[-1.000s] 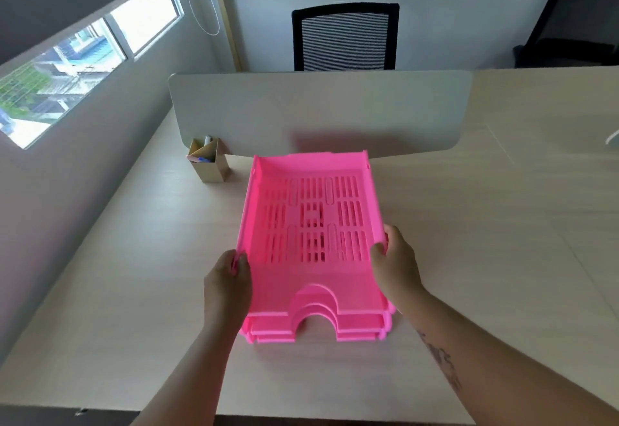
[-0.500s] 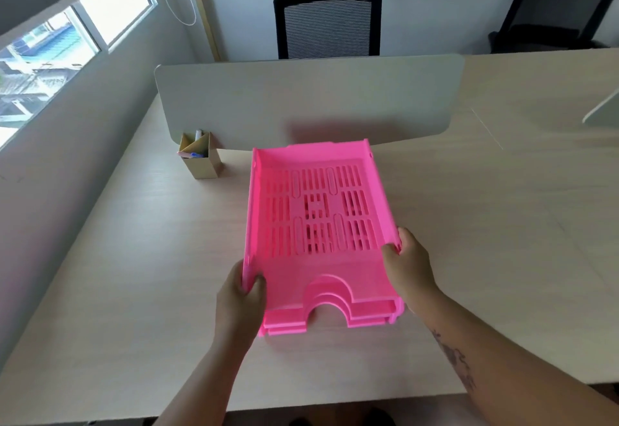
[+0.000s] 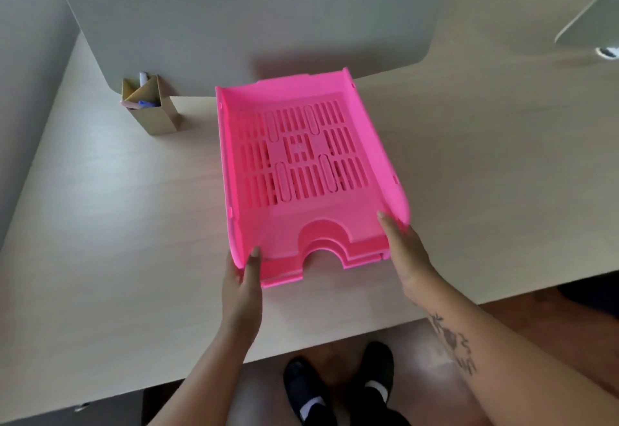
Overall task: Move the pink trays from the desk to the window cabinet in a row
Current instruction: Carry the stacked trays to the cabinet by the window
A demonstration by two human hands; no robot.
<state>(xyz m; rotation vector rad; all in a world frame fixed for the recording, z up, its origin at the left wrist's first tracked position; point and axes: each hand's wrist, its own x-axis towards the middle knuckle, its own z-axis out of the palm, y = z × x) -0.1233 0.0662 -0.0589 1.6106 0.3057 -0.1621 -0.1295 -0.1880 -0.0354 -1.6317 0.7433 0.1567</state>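
Observation:
A stack of pink trays (image 3: 301, 171) with slotted bottoms lies on the light wooden desk (image 3: 110, 211), its arched front facing me. The top tray is tipped up and skewed over the ones beneath it. My left hand (image 3: 242, 286) grips the top tray's front left corner, thumb inside the wall. My right hand (image 3: 403, 251) holds its front right corner, fingers along the inside of the side wall. The window cabinet is out of view.
A grey divider panel (image 3: 254, 20) stands across the desk just behind the trays. A cardboard pen holder (image 3: 149, 106) with markers sits to the left. A monitor's edge (image 3: 593, 23) shows at the far right. My feet are below the desk's near edge.
The view has tilted down and closer. Both hands have slid toward the trays' front corners, and the top tray has lifted and twisted off the stack beneath.

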